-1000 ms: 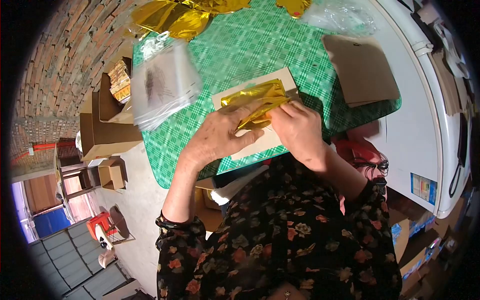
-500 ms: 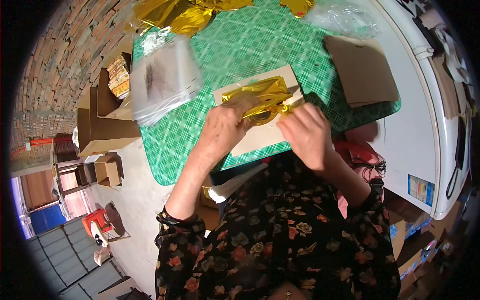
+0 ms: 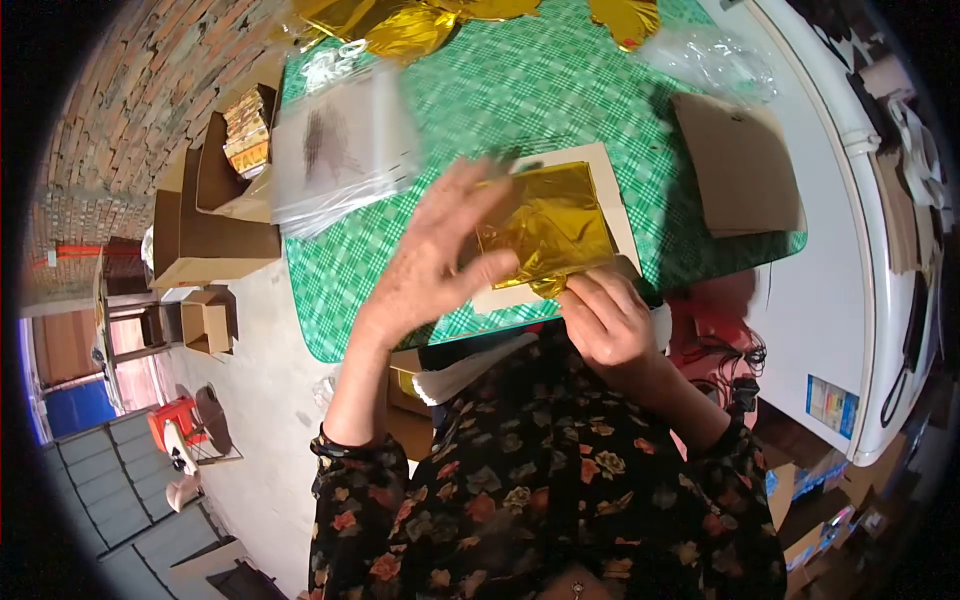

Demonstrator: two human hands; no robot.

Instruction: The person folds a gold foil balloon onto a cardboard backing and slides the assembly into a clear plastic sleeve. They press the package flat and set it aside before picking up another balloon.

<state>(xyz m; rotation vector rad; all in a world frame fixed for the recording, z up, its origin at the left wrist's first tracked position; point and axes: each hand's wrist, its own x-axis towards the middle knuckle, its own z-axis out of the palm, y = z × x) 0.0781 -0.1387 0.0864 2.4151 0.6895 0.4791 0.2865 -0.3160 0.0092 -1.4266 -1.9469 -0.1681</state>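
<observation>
A folded gold foil sheet (image 3: 550, 225) lies over a beige card (image 3: 618, 205) near the front edge of the green checked table. My left hand (image 3: 435, 250) is over the foil's left side, fingers spread and somewhat blurred, holding nothing visible. At the foil's lower edge, my right hand (image 3: 605, 315) pinches a gathered bit of it between thumb and fingers. Part of the card is hidden under the foil and my left hand.
Clear plastic bags (image 3: 340, 145) lie on the table's left, brown cardboard sheets (image 3: 740, 170) on its right. More gold foil (image 3: 410, 30) and crumpled plastic (image 3: 715, 62) are at the far edge. Open cardboard boxes (image 3: 215, 235) stand left; a white appliance (image 3: 830, 270) stands right.
My left hand has come off the foil and opened. The foil now lies flatter and squarer over the card. My right hand has moved down to its lower edge.
</observation>
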